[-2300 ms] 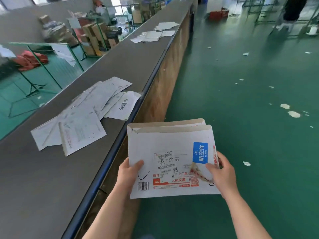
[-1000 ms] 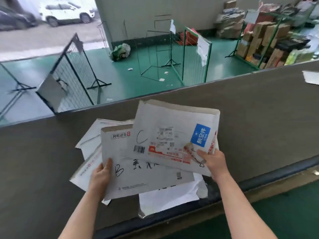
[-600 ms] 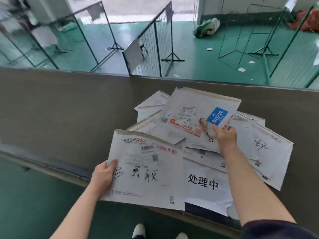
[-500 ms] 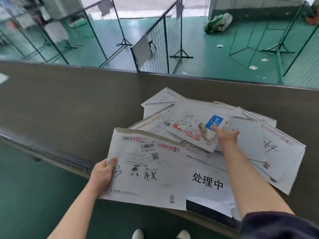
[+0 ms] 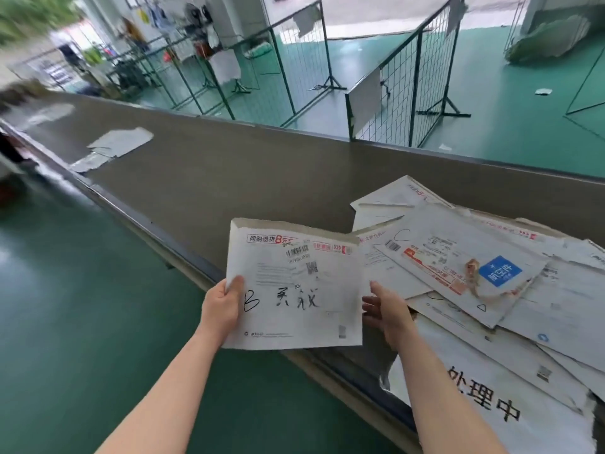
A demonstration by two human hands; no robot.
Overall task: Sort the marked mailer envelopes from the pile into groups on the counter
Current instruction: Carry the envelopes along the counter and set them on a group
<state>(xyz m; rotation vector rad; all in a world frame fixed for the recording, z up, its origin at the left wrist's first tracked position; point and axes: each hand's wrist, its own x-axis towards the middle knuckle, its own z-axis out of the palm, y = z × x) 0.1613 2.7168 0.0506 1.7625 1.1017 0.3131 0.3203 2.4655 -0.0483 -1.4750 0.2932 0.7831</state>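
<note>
Envelope (image 5: 294, 283) (marked B), left hand (image 5: 221, 306) gripping edge, right hand (image 5: 388, 311) beside

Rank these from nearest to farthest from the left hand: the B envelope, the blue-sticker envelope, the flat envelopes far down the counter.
1. B envelope, gripped by the left hand.
2. Blue-sticker envelope, on the right pile.
3. Far envelopes, up the counter, left.

An envelope (image 5: 294, 283) is sitting between the left hand (image 5: 221, 306) and right hand (image 5: 388, 311), over the counter's (image 5: 229, 178) near edge. A pile (image 5: 491, 273) is lying to its right; more envelopes (image 5: 113, 149) are lying far left.
</note>
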